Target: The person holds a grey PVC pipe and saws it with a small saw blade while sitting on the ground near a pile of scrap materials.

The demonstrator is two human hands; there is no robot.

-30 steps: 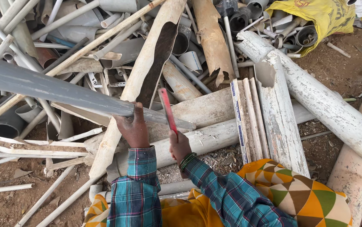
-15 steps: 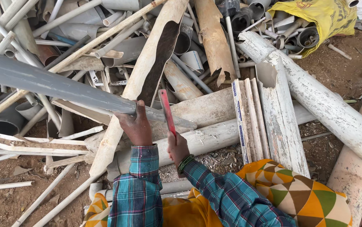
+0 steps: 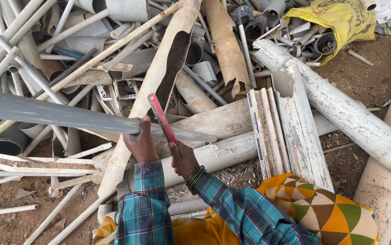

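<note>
My left hand grips a long grey plastic pipe that runs from the left edge of the view to the middle, lying across a heap of pipes. My right hand holds a red-handled saw-like blade that points up and away and crosses the pipe just right of my left hand. Green bangles sit on the right wrist. Both sleeves are blue-green plaid. The blade's lower end is hidden in my fist.
A big pile of broken white, grey and tan pipes fills the ground ahead. Thick white pipes lie to the right. A yellow sack of pipe pieces sits at the top right. Brown dirt shows around the pile.
The red blade has shifted slightly along the pipe. My left hand keeps its grip, and the pipe stays in place.
</note>
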